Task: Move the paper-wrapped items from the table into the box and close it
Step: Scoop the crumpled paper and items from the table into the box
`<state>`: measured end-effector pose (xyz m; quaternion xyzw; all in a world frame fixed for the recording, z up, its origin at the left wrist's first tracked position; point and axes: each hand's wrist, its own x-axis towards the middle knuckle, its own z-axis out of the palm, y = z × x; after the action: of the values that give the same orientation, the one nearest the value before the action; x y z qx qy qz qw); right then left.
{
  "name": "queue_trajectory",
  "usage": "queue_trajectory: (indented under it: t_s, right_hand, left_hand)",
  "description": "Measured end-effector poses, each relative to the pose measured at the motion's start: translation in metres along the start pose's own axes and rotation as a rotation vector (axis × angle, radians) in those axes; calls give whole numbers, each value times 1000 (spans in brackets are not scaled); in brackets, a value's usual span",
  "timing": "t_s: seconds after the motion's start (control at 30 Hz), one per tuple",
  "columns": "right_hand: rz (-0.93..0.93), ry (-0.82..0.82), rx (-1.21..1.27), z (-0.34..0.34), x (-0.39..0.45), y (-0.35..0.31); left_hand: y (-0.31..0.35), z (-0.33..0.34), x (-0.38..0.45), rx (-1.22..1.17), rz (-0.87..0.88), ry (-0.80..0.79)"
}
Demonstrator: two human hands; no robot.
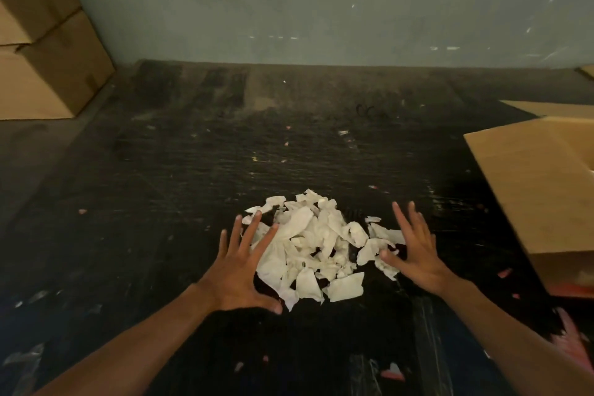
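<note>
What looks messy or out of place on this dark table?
Small pink and white scraps lie scattered over the scuffed black table, away from the heap of white paper-wrapped items. The brown cardboard box sits tilted at the right edge. Both hands, left hand and right hand, flank the heap with spread fingers.

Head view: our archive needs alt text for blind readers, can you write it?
Two open hands, left hand and right hand, flank a heap of white paper-wrapped items on a dark, scuffed table. An open cardboard box sits at the right edge; more stacked boxes stand far left.
</note>
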<state>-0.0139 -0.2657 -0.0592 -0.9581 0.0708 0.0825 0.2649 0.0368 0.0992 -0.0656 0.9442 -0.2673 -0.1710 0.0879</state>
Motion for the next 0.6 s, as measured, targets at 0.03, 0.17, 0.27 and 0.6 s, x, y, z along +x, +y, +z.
queue_trajectory:
  t_s: [0.03,0.17,0.27,0.6]
  right_hand:
    - [-21,-38,-66,7,2,6]
    - [-219,-133,-367,19,29,-5]
    - [-389,-190,-481,24,53,-24]
    - [-619,-140,-522,71,84,-54]
  left_hand:
    - [1,4,4,18,4,-2]
    - [3,-1,31,83,52,-9]
    - [-3,-4,54,135,102,-47]
    - [-11,30,88,58,120,136]
